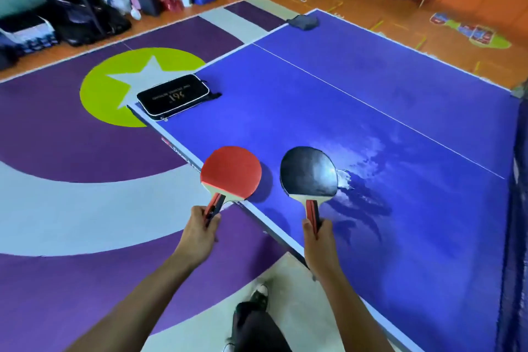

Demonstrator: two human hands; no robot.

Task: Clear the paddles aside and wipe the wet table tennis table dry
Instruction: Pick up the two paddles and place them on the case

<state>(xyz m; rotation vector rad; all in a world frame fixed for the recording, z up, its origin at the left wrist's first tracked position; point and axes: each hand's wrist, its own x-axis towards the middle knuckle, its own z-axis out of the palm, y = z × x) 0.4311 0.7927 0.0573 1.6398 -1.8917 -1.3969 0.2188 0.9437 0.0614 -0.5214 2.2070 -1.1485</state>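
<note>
Head | my left hand [200,230] grips red paddle [231,171], right hand [318,243] black paddle [308,171] | clearing step | next: set both by case [173,96], counter [400,208] far-left corner

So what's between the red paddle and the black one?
Just a bare strip of blue table between the red paddle and the black paddle, in the head view.

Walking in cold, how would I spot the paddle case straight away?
Start at the blue table. Go to its left corner, the one overhanging the floor's green circle. The case lies flat there: black, rectangular, white-piped, unlike the crumpled dark cloth at the far corner.
</note>
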